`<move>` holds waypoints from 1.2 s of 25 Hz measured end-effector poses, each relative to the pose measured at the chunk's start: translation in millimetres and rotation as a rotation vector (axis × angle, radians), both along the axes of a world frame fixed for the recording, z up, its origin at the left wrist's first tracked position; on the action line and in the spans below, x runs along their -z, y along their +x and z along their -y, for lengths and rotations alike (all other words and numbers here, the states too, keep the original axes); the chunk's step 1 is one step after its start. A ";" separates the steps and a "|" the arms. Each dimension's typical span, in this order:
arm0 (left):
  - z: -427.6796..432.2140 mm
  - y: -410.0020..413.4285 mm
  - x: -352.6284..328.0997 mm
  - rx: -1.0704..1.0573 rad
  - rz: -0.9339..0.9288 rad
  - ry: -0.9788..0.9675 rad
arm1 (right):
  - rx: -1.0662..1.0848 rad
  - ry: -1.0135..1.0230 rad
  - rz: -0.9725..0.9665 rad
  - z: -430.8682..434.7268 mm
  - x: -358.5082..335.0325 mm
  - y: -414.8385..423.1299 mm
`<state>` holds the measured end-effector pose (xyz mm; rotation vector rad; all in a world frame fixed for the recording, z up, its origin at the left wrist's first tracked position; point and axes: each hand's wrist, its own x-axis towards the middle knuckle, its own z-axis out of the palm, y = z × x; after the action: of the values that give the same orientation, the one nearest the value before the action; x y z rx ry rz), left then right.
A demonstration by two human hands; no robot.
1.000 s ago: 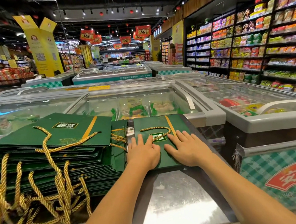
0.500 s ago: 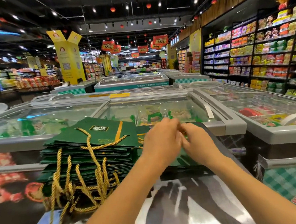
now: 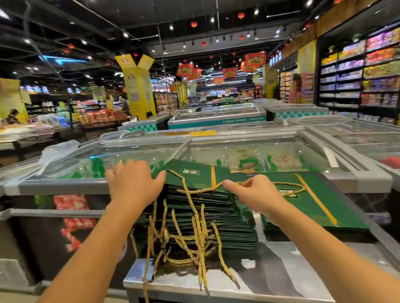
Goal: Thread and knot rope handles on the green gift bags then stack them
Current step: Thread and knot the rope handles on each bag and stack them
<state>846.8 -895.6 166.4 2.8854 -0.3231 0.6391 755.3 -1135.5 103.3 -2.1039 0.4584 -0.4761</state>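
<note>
The flat dark-green paper gift bag with a gold stripe [image 3: 314, 196] lay on a short pile on the steel surface [image 3: 269, 277], directly under and right of the right hand [image 3: 255, 192]. That hand's grip was narrow, pinching the twisted gold rope handle [image 3: 288, 183]. The tall stack of finished green bags [image 3: 200, 215] stood just left. The left hand [image 3: 133, 180] rested spread wide on the stack's far-left edge, holding nothing. Stacking likely meant carrying the bag leftward, stripe pointing away.
</note>
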 end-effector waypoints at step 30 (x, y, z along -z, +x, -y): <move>109.3 -136.9 122.2 0.671 -0.696 -0.797 | 0.239 0.315 0.144 96.6 61.3 -237.7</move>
<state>709.9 -1005.0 44.2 1.8797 -0.6774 -0.3040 517.6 -1232.2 42.1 -1.7084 0.6595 -0.6443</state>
